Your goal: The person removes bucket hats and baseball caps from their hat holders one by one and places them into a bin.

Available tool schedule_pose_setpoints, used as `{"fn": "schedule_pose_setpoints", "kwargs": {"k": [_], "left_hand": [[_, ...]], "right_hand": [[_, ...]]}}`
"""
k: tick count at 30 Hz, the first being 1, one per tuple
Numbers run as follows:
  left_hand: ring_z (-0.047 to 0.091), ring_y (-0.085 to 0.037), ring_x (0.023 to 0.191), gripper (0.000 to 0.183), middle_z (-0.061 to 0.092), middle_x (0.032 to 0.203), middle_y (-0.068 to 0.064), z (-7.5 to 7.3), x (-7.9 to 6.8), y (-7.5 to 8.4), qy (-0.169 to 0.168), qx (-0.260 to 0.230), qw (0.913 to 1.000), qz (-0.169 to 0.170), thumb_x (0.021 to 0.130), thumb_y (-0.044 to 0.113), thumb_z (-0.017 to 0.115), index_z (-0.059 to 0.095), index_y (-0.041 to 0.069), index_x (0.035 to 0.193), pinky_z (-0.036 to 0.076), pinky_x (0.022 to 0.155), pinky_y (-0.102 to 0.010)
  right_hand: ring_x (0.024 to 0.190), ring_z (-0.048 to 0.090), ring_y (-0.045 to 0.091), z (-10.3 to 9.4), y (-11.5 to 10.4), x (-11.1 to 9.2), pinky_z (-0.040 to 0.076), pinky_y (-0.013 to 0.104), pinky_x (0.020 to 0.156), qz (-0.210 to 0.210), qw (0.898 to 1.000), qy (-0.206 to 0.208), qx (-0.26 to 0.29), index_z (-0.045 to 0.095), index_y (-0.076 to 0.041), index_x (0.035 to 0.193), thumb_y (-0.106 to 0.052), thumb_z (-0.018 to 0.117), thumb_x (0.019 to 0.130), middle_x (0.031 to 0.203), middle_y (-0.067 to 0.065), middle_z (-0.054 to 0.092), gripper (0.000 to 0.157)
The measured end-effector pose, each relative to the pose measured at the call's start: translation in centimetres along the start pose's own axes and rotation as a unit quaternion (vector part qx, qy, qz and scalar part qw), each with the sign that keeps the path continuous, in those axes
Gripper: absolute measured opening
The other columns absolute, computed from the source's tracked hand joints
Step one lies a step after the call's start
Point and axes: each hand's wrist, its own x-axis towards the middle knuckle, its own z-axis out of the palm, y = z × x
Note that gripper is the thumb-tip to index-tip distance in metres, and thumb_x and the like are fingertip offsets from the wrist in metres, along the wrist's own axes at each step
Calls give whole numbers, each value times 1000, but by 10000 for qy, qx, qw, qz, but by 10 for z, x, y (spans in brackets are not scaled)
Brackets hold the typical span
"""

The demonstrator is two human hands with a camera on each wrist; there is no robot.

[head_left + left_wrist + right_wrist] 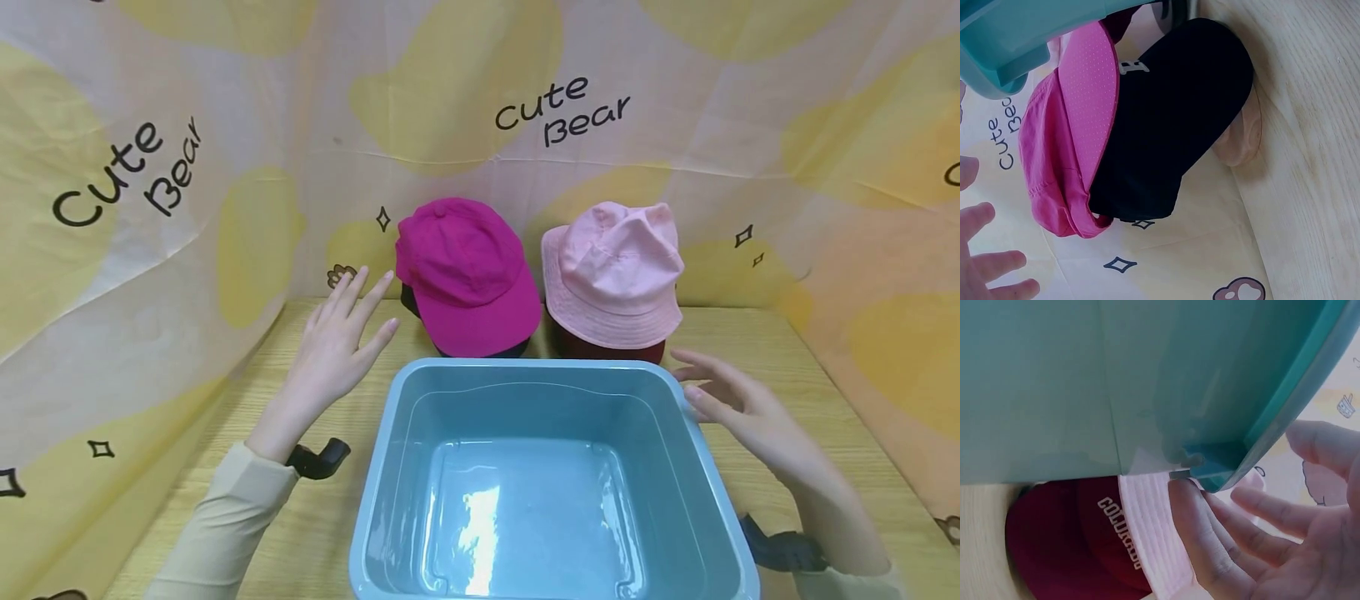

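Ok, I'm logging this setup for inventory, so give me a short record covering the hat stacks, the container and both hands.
Left stack: magenta cap over black cap; tan item partly showing below
Right stack: pink bucket hat over maroon cap lettered COLORADO
Container: blue basin, in front of both stacks
Left hand: fingers spread, holding nothing
Right hand: at basin's far right corner; contact unclear

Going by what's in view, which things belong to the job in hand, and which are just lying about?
Probably the job:
blue tub, right hand at its side
magenta cap, left hand beside it
pink bucket hat
black cap and dark red cap under those hats
tan item, mostly hidden

Probably just surroundings:
wooden table
printed cloth
black wrist mounts
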Motion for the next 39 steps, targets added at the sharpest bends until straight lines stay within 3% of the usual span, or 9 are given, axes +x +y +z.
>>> {"fn": "schedule_pose_setpoints", "kwargs": {"k": [6, 16, 24, 32, 39], "left_hand": [[11, -37, 149, 60, 16, 162, -10, -1, 4, 0, 2, 26, 9999, 103, 99, 43, 44, 21, 33, 153, 17, 111, -68], [13, -37, 149, 60, 19, 161, -10, -5, 16, 1, -95, -13, 9999, 135, 98, 42, 47, 25, 30, 153, 17, 111, -69], [13, -35, 150, 60, 21, 161, -10, -9, 22, 0, -122, -74, 9998, 171, 98, 39, 51, 26, 30, 152, 17, 110, -70], [18, -36, 148, 59, 23, 160, -10, -10, 30, -1, -103, -13, 9996, 263, 98, 42, 49, 28, 29, 152, 19, 110, -69], [20, -36, 148, 60, 24, 159, -10, -8, 40, -3, -152, -6, 9991, 405, 97, 41, 51, 28, 29, 152, 18, 112, -67]], "right_hand": [[99, 64, -1, 0, 6, -3, 55, 24, 77, 49, 9995, -93, 301, 37, -8, 146, -12, 50, 99, 118, -18, 57, 48], [99, 62, 8, -1, 10, -8, 54, 26, 77, 103, 9975, -433, 553, 38, -19, 147, -9, 52, 97, 124, -7, 56, 53], [103, 60, 12, -4, 19, -9, 52, 27, 79, -112, 9916, -834, 978, 33, -14, 149, -1, 52, 93, 132, 3, 55, 60], [110, 57, 9, -4, 22, -12, 52, 28, 79, -466, 9820, -1146, 1427, 26, -6, 151, 6, 50, 91, 135, 3, 53, 66], [110, 57, 11, -3, 25, -10, 52, 28, 81, -522, 9795, -1107, 1600, 28, -5, 150, 9, 50, 89, 143, 0, 47, 67]]}}
